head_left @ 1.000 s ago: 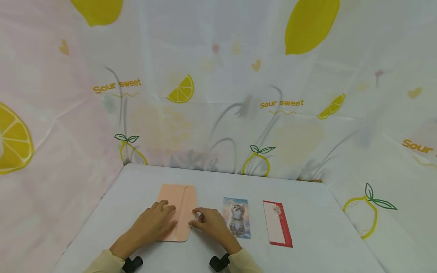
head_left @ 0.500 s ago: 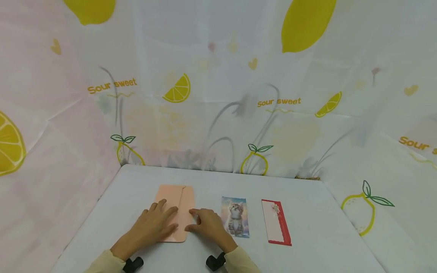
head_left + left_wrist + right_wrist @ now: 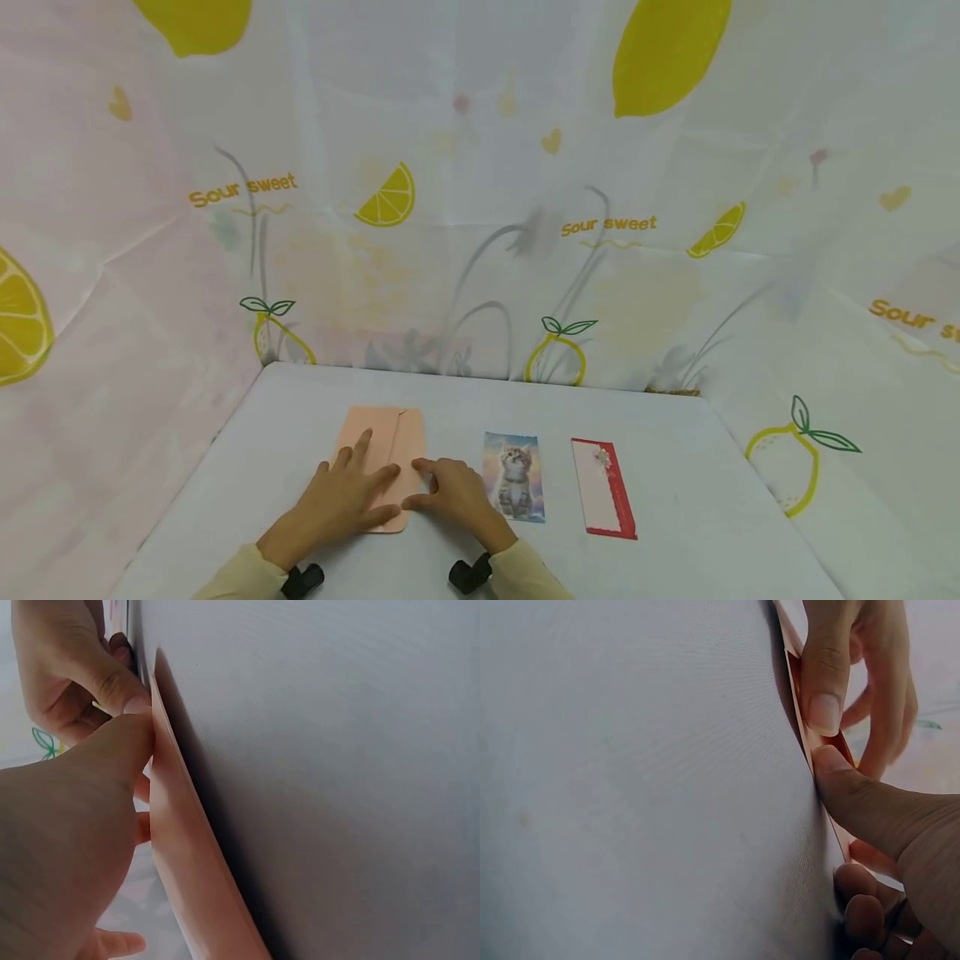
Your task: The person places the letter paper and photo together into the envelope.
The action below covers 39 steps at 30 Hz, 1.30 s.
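A peach-coloured paper envelope (image 3: 408, 433) lies on the white table, its flap seam running along its length. My left hand (image 3: 341, 500) rests on it with the fingers spread. At the right edge of the envelope, my right hand (image 3: 456, 493) has its thumb and index fingertips apart on the paper, the other fingers bent in. I cannot tell whether it pinches the edge. In the right wrist view, the thumbs are close together beside a narrow gap with darker orange inside. The left wrist view shows the envelope's near edge (image 3: 195, 855) with a shadow along it.
To the right lie a kitten picture card (image 3: 513, 479) and, farther right, a red-and-white card with a small flower (image 3: 602, 492). The white table (image 3: 697, 483) is enclosed by lemon-printed curtains (image 3: 480, 275) at the back and sides.
My left hand has spread its fingers and slid slightly toward the envelope's right side. My right thumb has moved a little farther onto the envelope. The cards stay put; the view shifts slightly.
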Tool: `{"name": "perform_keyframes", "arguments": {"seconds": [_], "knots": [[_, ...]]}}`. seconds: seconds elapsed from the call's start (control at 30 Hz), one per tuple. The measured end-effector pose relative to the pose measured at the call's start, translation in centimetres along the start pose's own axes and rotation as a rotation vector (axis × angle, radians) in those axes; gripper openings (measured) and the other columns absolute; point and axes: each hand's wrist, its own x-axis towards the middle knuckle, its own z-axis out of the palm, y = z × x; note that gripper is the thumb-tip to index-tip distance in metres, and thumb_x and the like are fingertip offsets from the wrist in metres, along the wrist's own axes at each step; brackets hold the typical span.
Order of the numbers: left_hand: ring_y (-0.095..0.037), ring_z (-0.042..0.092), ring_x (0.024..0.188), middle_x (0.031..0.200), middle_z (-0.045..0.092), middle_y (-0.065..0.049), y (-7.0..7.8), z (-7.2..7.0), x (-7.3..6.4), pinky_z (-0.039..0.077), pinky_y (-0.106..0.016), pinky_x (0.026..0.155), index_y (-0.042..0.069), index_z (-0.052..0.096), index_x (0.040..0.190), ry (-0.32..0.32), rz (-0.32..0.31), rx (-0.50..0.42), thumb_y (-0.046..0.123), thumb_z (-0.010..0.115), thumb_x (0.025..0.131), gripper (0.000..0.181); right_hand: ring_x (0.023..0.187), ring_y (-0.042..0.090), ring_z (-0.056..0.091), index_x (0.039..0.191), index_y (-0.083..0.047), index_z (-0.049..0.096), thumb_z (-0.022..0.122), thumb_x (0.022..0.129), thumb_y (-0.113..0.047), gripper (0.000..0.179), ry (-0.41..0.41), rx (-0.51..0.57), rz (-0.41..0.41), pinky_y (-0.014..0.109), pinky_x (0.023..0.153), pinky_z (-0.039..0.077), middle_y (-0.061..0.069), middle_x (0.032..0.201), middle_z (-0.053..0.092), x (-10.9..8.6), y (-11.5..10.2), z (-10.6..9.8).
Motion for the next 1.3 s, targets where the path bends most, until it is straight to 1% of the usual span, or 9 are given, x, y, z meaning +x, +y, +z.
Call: {"name": "perform_keyframes", "arguments": {"seconds": [0.27,0.43,0.53,0.6,0.7,0.87,1.0,1.13,1.3], "knots": [[-0.05,0.053,0.119,0.152,0.037,-0.035,0.49,0.14,0.26,0.048,-0.065,0.071,0.018,0.064,0.133,-0.032,-0.033,-0.003,0.06,0.069,0.091,0.06,0.049,0.001,0.037,0.135,-0.014,0.069,0.085,0.082,-0.045,0.064,-0.005,-0.009,-0.004,0.021,0.045,0.031,-0.015,0.061,0.047,0.12,0.16,0.04],[-0.05,0.055,0.114,0.149,0.037,-0.038,0.45,0.53,0.57,0.049,-0.062,0.063,0.018,0.062,0.124,0.0,-0.033,-0.017,0.041,0.075,0.092,0.041,0.051,0.002,0.039,0.135,-0.014,0.069,0.083,0.083,-0.047,0.064,0.004,-0.024,-0.007,0.021,0.046,0.033,-0.014,0.063,0.049,0.06,0.24,0.03],[-0.051,0.056,0.11,0.148,0.037,-0.039,0.41,0.67,0.8,0.049,-0.061,0.059,0.02,0.06,0.117,0.025,-0.038,-0.032,0.029,0.073,0.091,0.03,0.051,0.002,0.039,0.135,-0.015,0.069,0.083,0.082,-0.048,0.064,0.007,-0.028,-0.005,0.022,0.046,0.033,-0.014,0.064,0.05,0.05,0.23,0.0],[-0.051,0.056,0.108,0.149,0.035,-0.04,0.46,0.56,0.86,0.049,-0.061,0.058,0.02,0.06,0.117,0.026,-0.044,-0.041,0.025,0.071,0.091,0.028,0.051,0.002,0.039,0.135,-0.015,0.07,0.084,0.082,-0.048,0.064,0.003,-0.023,0.001,0.022,0.046,0.033,-0.014,0.064,0.05,0.02,0.11,-0.06],[-0.051,0.054,0.104,0.15,0.032,-0.042,0.6,0.17,0.84,0.049,-0.06,0.059,0.018,0.063,0.122,-0.005,-0.068,-0.054,0.024,0.067,0.093,0.03,0.051,0.003,0.039,0.135,-0.016,0.07,0.085,0.082,-0.047,0.063,-0.005,-0.016,0.015,0.022,0.046,0.032,-0.014,0.063,0.05,-0.04,-0.12,-0.15],[-0.058,0.049,0.108,0.146,0.032,-0.048,0.8,-0.31,0.81,0.049,-0.063,0.072,0.017,0.063,0.129,-0.078,-0.147,-0.102,0.028,0.065,0.096,0.035,0.05,0.003,0.038,0.135,-0.017,0.069,0.085,0.082,-0.045,0.063,-0.011,-0.021,0.031,0.022,0.045,0.031,-0.013,0.062,0.049,-0.12,-0.37,-0.26],[-0.068,0.044,0.117,0.138,0.037,-0.053,0.38,-0.11,0.74,0.047,-0.069,0.083,0.018,0.061,0.138,-0.123,-0.18,-0.145,0.042,0.071,0.093,0.052,0.05,0.003,0.038,0.136,-0.017,0.069,0.084,0.083,-0.046,0.063,-0.015,-0.02,0.025,0.022,0.045,0.032,-0.013,0.062,0.049,-0.07,-0.25,-0.2],[-0.069,0.042,0.119,0.135,0.038,-0.054,0.0,-0.13,0.82,0.046,-0.071,0.085,0.019,0.059,0.141,-0.158,-0.18,-0.168,0.055,0.074,0.087,0.067,0.05,0.003,0.039,0.137,-0.017,0.068,0.083,0.083,-0.047,0.064,-0.013,-0.03,0.017,0.022,0.046,0.033,-0.014,0.062,0.049,0.11,-0.1,-0.19],[-0.065,0.047,0.114,0.133,0.043,-0.05,-0.15,-0.23,0.92,0.048,-0.067,0.082,0.021,0.059,0.139,-0.153,-0.176,-0.159,0.066,0.078,0.078,0.078,0.05,0.003,0.039,0.137,-0.017,0.068,0.083,0.083,-0.047,0.064,-0.013,-0.036,0.018,0.022,0.046,0.033,-0.013,0.063,0.049,0.13,-0.02,-0.05]]}}
